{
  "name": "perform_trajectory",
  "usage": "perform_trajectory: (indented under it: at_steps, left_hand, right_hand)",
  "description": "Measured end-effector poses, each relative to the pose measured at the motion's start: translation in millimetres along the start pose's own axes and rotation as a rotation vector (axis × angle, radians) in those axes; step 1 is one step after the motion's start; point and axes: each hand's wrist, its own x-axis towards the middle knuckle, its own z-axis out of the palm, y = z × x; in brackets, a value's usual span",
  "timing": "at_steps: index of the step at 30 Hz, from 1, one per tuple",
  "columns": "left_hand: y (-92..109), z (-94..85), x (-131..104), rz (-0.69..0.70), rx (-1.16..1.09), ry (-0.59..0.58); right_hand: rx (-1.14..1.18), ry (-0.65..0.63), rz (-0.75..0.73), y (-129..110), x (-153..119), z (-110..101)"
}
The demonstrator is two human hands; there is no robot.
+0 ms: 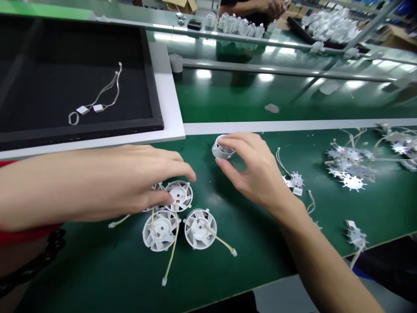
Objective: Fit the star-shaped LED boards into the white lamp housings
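Note:
My left hand [153,182] is held over a cluster of small white fans, its thumb and fingers apart. Its thumb tip overlaps the rim of one round fan [179,195]; whether it touches I cannot tell. Closer to me sit two more fans, a left one [161,230] and a right one [200,229], with thin yellow-white leads ending in white plugs. Another fan is partly hidden beneath my left hand. Farther up the bench, my right hand [250,165] has thumb and index finger around a white fan [223,148], which shows its open side.
On the right of the green bench [254,256] lie piled silvery star-shaped parts [350,163] with wires, plus several loose ones. A black tray [153,119] at left holds two wired pieces [97,107]. Another person's hands [272,8] show beyond the shelf.

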Motion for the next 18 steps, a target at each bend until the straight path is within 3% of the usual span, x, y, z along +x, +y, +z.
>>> perform_trajectory:
  at_steps: [3,7,10,13,18]
  left_hand:
    - [-0.2,2.7,2.3,0.098,0.034,-0.195]
    - [1.6,3.1,14.0,0.11,-0.044,-0.255]
    - [0.0,5.6,23.2,0.042,-0.009,-0.195]
    - [-1.5,11.4,31.0,-0.06,0.122,-0.022]
    - [4.0,19.3,34.8,-0.162,0.39,0.09]
  right_hand:
    - [0.147,-0.061,-0.143,-12.7,1.9,-5.8]
    - [0.18,-0.133,-0.13,-19.1,2.2,-6.0]
    - [0.161,-0.139,-0.011,-17.0,1.6,-5.3]
    - [0.165,-0.104,0.159,-14.5,2.2,-6.1]
    - [0.365,-0.111,0.426,-13.8,5.6,-11.2]
